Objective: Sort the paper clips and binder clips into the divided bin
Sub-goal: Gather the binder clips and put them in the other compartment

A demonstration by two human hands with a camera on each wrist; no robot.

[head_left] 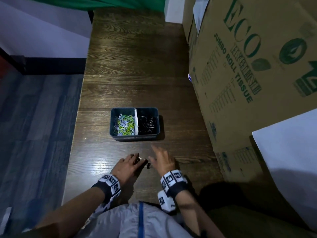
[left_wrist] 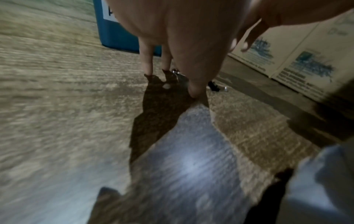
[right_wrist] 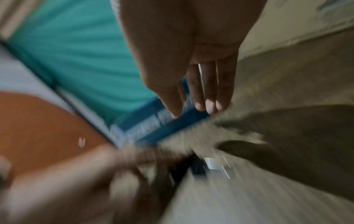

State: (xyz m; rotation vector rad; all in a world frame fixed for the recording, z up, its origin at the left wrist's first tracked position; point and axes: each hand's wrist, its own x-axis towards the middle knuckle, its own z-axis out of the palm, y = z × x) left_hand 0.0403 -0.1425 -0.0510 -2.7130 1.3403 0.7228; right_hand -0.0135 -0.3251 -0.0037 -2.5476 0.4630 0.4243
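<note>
A dark blue divided bin point(head_left: 135, 137) stands mid-table, with coloured paper clips point(head_left: 124, 124) in its left half and black binder clips point(head_left: 148, 123) in its right half. My left hand point(head_left: 134, 159) reaches down to the table in front of it, fingers and thumb point(left_wrist: 193, 91) either side of a black binder clip point(head_left: 139, 158) point(left_wrist: 176, 73); whether they pinch it is unclear. A second binder clip point(head_left: 148, 166) point(left_wrist: 213, 86) point(right_wrist: 208, 166) lies just to the right. My right hand point(head_left: 155, 155) point(right_wrist: 199, 106) hovers beside it with straight, spread fingers, holding nothing.
Large cardboard boxes point(head_left: 248, 69) stand along the table's right side, close to my right hand. The dark wooden table point(head_left: 137, 66) stretches away behind the bin, and its left edge point(head_left: 75, 134) drops to the floor. Both wrist views are blurred.
</note>
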